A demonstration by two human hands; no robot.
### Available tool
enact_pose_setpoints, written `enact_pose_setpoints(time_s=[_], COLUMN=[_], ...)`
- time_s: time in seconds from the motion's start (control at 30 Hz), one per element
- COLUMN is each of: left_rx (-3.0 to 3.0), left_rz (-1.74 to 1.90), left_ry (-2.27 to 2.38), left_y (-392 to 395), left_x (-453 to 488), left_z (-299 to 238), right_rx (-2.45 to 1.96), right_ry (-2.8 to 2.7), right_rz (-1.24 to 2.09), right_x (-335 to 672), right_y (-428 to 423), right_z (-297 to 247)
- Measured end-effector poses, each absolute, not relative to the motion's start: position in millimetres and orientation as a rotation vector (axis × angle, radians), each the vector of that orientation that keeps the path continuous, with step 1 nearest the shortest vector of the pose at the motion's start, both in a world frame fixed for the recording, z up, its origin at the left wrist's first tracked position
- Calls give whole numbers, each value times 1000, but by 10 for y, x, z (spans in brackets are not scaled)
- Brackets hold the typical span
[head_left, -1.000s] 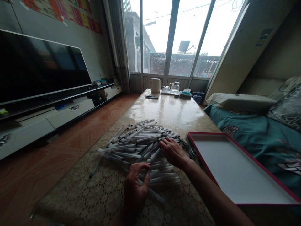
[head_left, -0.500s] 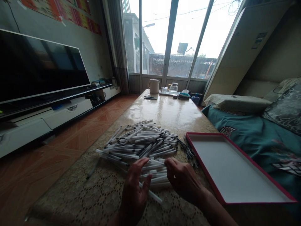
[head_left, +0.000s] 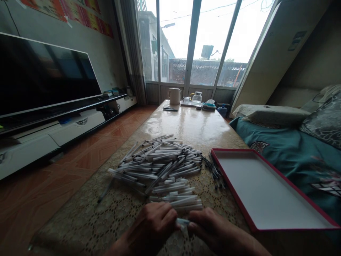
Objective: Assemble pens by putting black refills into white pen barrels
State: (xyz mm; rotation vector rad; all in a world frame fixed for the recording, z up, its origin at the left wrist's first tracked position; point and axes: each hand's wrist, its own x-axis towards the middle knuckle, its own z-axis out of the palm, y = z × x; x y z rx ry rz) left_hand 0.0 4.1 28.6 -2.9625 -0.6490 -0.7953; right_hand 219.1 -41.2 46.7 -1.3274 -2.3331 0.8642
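Close to the table's near edge, a whitish pen point(head_left: 182, 221) spans the small gap between my two hands. My left hand point(head_left: 156, 222) is closed around one end of it. My right hand point(head_left: 206, 224) pinches the other end, fingers curled; whether it grips a separate cap is hidden. Just beyond my hands lies a small group of white pens point(head_left: 183, 202), roughly side by side. Behind that is a larger loose pile of white pens with dark ends point(head_left: 157, 156). Thin black pieces point(head_left: 211, 167) lie to the pile's right.
A shallow red-rimmed tray point(head_left: 234, 192) with a white bottom stands at the table's right edge. One pen point(head_left: 104, 192) lies apart on the left. At the far end are a beige kettle point(head_left: 174, 96) and a glass jug point(head_left: 197, 98). The patterned cloth point(head_left: 87, 220) covers the table.
Both hands have drawn back toward me from the near pens. My left hand has closed, and the two hands now hold one pen between them. The right hand has left the pen group.
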Motion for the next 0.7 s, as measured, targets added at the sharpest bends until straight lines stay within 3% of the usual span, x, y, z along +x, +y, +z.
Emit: enact_pose_setpoints(time_s=[0.2,0.37,0.5,0.7], left_rx=[-3157,-3274,-3132,-2980], left_rz=[-719,-864,-937,-982], left_ry=[-787,-1478,-1875,-1654], left_y=[-86,-42,88,326], left_x=[0,-240,-481,-315], left_z=[178,290,388,250], right_rx=[-1316,-1302,-1453,-1664], right_ry=[-2530,-2529,-2266,-2051], right_rz=[418,-60,37,333], right_x=[2084,2394,2722,2563], right_y=[-468,-502,-520,-450], right_z=[211,97,68,94])
